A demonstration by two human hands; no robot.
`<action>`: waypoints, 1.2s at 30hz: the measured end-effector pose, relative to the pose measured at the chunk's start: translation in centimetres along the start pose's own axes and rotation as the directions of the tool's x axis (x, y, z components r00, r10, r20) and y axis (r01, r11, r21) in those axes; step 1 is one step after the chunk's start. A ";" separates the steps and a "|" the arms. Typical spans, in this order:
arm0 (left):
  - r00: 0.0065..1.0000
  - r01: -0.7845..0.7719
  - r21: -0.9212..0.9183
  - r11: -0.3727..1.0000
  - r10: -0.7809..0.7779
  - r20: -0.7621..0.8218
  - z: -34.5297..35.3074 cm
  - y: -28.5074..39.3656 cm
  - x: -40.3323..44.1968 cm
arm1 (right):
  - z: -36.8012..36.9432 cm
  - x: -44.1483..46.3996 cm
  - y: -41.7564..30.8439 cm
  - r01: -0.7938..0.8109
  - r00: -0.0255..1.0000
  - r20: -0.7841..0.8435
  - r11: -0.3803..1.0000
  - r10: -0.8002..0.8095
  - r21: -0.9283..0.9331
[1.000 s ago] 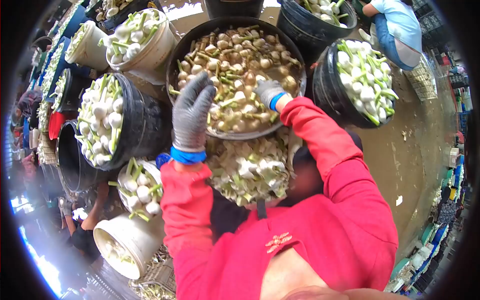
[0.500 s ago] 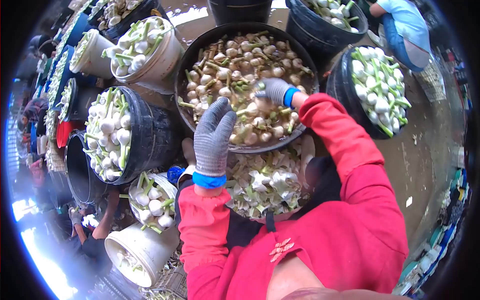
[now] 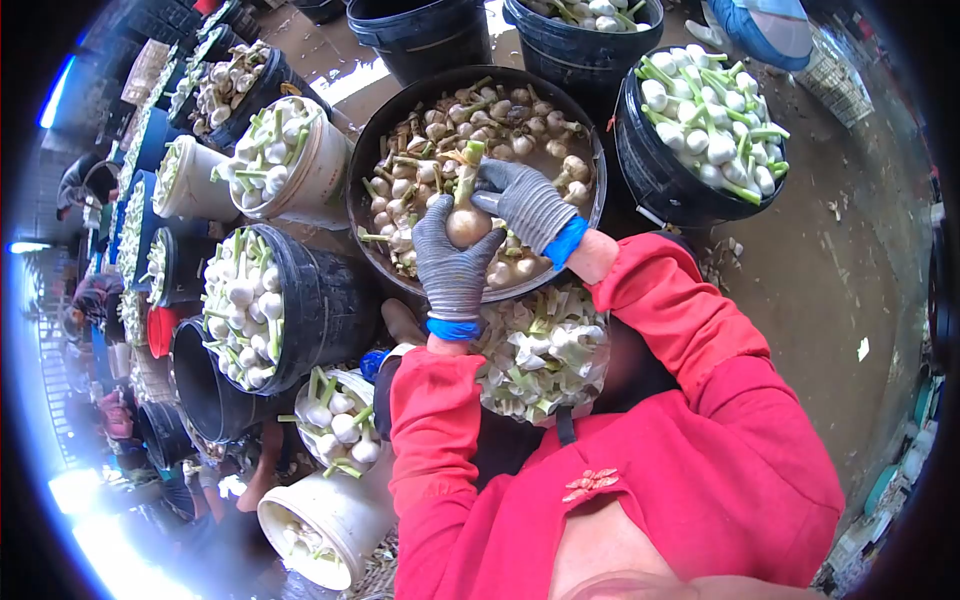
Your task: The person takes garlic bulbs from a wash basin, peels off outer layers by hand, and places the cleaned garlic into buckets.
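Note:
A brownish garlic bulb [image 3: 467, 227] with a thick green stem is held upright over the wide black tub [image 3: 598, 190]. My left hand [image 3: 450, 268], in a grey glove, is closed around its lower left side. From the right, my gloved right hand [image 3: 528, 205] has its fingers closed at the base of the stem; its thumb is mostly hidden. Below them, many dirty garlic bulbs [image 3: 405, 188] sit in murky water in the tub. A heap of pale garlic skins [image 3: 545, 355] lies in front of my body, just below the tub.
Black buckets of white garlic stand at right [image 3: 640, 185] and left [image 3: 325, 290]. White buckets stand at upper left [image 3: 315, 175] and lower left [image 3: 345, 510], the lower one tipped. Another person [image 3: 765, 30] is at the upper right, by the wet floor [image 3: 830, 260].
My right hand has come out of the bulbs and drawn toward my left, and a garlic bulb is now between both hands. My left hand has closed on it. The camera view has shifted.

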State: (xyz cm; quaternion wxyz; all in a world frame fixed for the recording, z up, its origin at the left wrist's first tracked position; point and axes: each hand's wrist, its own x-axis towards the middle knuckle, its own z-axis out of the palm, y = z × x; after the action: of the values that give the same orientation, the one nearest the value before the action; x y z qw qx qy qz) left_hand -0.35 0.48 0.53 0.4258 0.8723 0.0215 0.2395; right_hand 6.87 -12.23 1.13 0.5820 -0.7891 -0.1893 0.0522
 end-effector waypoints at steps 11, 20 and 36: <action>0.987 -0.120 0.140 0.983 0.133 -0.088 0.5 0.4 1.1 | 0.0 0.6 -0.1 0.249 0.964 -0.067 0.964 -0.256 -0.094; 0.999 0.043 -0.180 0.983 -0.039 0.025 0.6 1.0 0.9 | 0.3 1.1 0.9 0.094 0.986 -0.126 0.991 -0.106 -0.099; 0.960 -0.281 0.316 0.906 0.273 0.070 -1.0 1.6 0.6 | -0.6 1.2 0.5 -0.284 0.959 0.112 0.904 0.261 0.320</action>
State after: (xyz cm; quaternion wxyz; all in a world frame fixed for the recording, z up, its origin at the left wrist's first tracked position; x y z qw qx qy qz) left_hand -0.53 0.31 2.49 0.2394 0.9272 -0.0687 0.2799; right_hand 8.29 -12.47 1.00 0.6872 -0.6959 -0.0846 0.1903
